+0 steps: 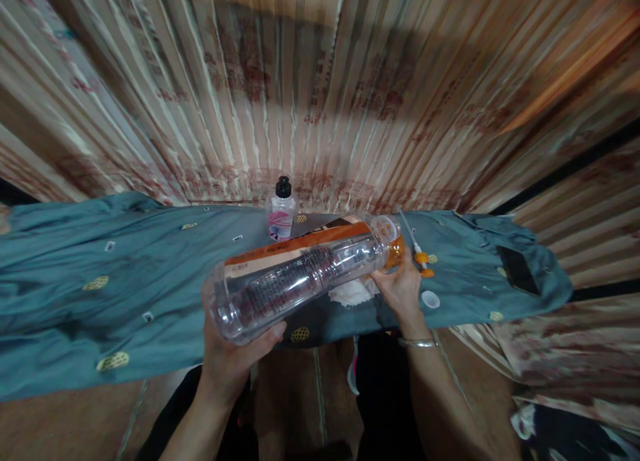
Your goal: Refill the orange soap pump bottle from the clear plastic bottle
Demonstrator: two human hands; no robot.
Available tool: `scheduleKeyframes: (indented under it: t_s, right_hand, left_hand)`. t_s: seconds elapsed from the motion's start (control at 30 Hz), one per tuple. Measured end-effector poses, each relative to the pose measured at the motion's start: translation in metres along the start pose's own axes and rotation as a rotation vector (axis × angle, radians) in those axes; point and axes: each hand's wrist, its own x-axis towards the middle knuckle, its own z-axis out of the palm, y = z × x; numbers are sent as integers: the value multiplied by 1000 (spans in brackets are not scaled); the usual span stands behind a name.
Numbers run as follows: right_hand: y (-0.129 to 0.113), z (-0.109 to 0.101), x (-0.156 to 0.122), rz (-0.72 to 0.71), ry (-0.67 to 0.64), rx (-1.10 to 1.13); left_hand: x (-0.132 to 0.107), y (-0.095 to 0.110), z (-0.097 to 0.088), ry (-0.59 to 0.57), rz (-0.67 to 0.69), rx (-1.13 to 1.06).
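A large clear plastic bottle [300,271] with an orange and dark label lies tilted across both hands, its open mouth to the upper right. My left hand [230,354] wraps round its base from below. Beneath the neck, my right hand [397,281] is closed, its fingers partly hidden. A shiny orange thing [396,253] shows between that hand and the neck; its kind is unclear. Just right of it lies an orange and white pump head [423,261] with a thin tube. A small white cap [431,299] rests beside my right wrist. Crumpled white tissue [354,291] is under the bottle.
A small clear bottle [281,211] with a black cap and pink print stands at the back of the narrow surface, which a teal patterned cloth [165,281] covers. A dark phone [518,269] lies at the right. Pleated curtain-like sheeting [300,114] rises directly behind.
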Motion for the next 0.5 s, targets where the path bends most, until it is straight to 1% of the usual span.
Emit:
scheduleKeyframes:
  t_s: [0.1, 0.23, 0.4, 0.5]
  right_hand:
    - [0, 0, 0, 12, -6, -13]
    - [3, 3, 0, -27, 8, -5]
    - [8, 4, 0, -68, 15, 12]
    - [9, 4, 1, -75, 26, 9]
  left_hand:
    - [2, -2, -4, -11, -30, -37]
    - [6, -3, -11, -91, -32, -22]
    - [3, -2, -5, -18, -11, -26]
    - [2, -3, -3, 6, -10, -15]
